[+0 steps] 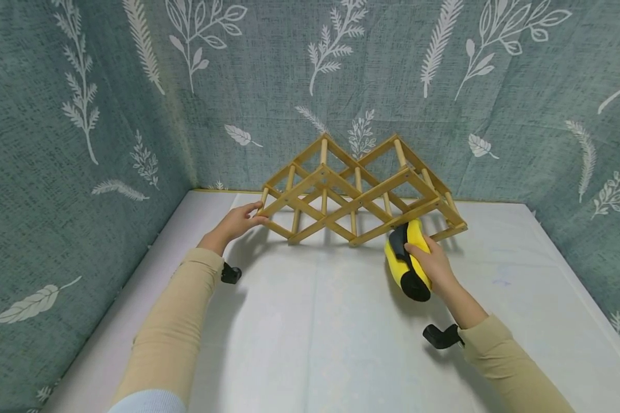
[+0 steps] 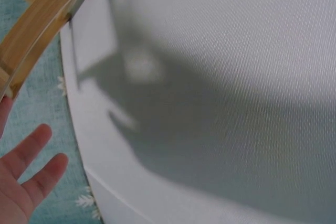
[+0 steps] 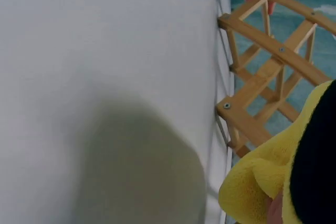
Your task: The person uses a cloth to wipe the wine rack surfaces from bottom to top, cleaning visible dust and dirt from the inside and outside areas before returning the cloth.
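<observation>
A folding wooden lattice rack (image 1: 359, 202) of slats and dowels stands spread toward the back of the white table. At its left end my left hand (image 1: 237, 222) holds the corner between thumb and fingers; in the left wrist view its other fingers (image 2: 47, 177) are spread apart. My right hand (image 1: 434, 261) grips a soft yellow-and-black fabric thing (image 1: 396, 259), long and rounded like a slipper, with a black end toward me. Its far end overlaps the rack's lower front slat near the right. The right wrist view shows its textured yellow cloth (image 3: 262, 174) beside the rack.
The white tabletop (image 1: 289, 332) carries shadows of both hands. Blue-green leaf-print cloth (image 1: 268, 74) hangs behind and along both sides. A black wrist camera mount (image 1: 231, 274) sits under the left wrist, another mount (image 1: 441, 336) under the right.
</observation>
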`<state>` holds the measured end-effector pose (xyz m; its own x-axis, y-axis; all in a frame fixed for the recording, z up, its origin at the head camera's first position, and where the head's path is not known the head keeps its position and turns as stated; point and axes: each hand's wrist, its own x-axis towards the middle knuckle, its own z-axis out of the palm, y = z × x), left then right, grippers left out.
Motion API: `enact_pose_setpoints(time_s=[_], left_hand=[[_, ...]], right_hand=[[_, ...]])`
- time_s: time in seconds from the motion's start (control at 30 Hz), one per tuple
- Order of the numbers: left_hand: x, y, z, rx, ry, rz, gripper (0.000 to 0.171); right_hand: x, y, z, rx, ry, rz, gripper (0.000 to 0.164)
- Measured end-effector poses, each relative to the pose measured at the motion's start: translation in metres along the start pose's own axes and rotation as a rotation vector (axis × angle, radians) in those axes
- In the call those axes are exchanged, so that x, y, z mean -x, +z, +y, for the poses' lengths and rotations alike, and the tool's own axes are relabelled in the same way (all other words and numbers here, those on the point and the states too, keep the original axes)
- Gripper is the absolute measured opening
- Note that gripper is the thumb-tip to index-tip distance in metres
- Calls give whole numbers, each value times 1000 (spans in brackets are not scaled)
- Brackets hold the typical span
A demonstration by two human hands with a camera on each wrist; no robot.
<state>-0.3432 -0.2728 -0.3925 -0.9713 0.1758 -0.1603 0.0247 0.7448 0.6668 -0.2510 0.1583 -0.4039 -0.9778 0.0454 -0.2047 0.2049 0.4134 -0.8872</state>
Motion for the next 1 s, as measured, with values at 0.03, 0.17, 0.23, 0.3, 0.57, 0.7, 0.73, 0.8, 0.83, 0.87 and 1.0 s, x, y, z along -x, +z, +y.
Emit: enact_pose_setpoints(time_s=[0.03, 0.17, 0.23, 0.3, 0.57, 0.7, 0.73, 0.8, 0.83, 0.87, 1.0], left_hand=[[0, 0, 0, 2, -2, -2, 67], [1, 0, 2, 3, 9, 1, 73], [2, 0, 3, 4, 14, 5, 77], [3, -1, 4, 6, 15, 8, 80], [2, -1, 2, 0, 10, 1, 74], [2, 1, 2, -11, 12, -2, 70], [2, 1, 2, -12, 11, -2, 70], [2, 1, 2, -9, 9, -2, 72], [2, 1, 1, -6, 7, -2, 73], [3, 1, 1, -7, 5, -3, 75], [4, 0, 0, -10, 0, -2, 80]], right_hand=[[3, -2, 2, -3, 2, -8, 64], [10, -12, 11, 7, 20, -12, 70], [11, -18, 16, 19, 29, -1, 71], [11, -23, 21, 35, 44, 9, 72], [2, -27, 29, 137, -20, 23, 68], [-4, -20, 26, 205, -71, 14, 65], [-5, -18, 25, 210, -76, 6, 65], [-8, -14, 22, 217, -81, -6, 63], [-10, -12, 21, 212, -81, -8, 63], [-11, -10, 19, 199, -84, -9, 63], [-15, -3, 12, 173, -94, 3, 62]])
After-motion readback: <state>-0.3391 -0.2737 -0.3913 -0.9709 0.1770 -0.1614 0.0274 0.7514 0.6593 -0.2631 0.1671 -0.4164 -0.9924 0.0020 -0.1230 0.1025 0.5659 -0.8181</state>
